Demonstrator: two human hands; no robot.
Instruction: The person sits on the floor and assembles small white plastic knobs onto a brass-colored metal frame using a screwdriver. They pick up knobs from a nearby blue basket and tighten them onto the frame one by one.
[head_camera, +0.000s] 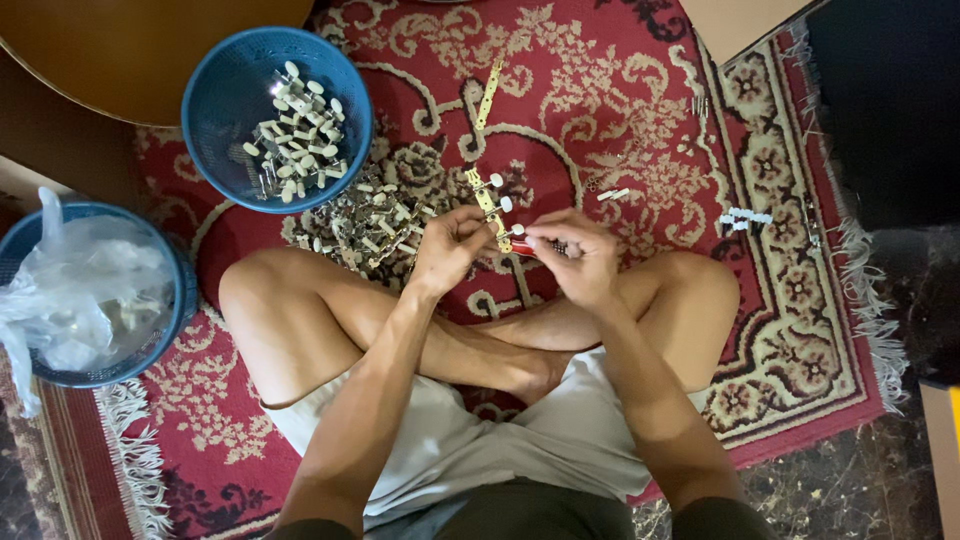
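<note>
Brass strip of guitar tuning pegs with cream knobs (492, 208), held up in front of the crossed legs, above the carpet. Strip runs tilted, its far end pointing away from the body, three cream knobs showing along its right edge.

Left hand (450, 245): grip closed on the lower part of the strip, thumb and fingers curled around the near end from the left.

Right hand (578, 255): grip closed, fingertips pinched on a small red-handled tool (522, 246) whose tip meets the near end of the strip, close by the lowest knob. How much of the tool lies inside the fist cannot be told.

Just beyond the left hand, a loose heap of metal tuning peg parts with cream knobs (365, 222) lies on the red patterned carpet with cream floral motifs (620, 90). A bare brass plate (488, 92) lies farther out on the carpet, well apart from the hands. Small white pieces (745, 217) lie off to the right, near the carpet border.

Round blue plastic basket holding cream-knobbed pegs (220, 110) sits far left of the heap, touching the carpet. A second blue basket with a crumpled clear plastic bag (182, 290) sits at the left edge, beside the left knee. A curved brown wooden surface (130, 50) fills the upper left corner.
</note>
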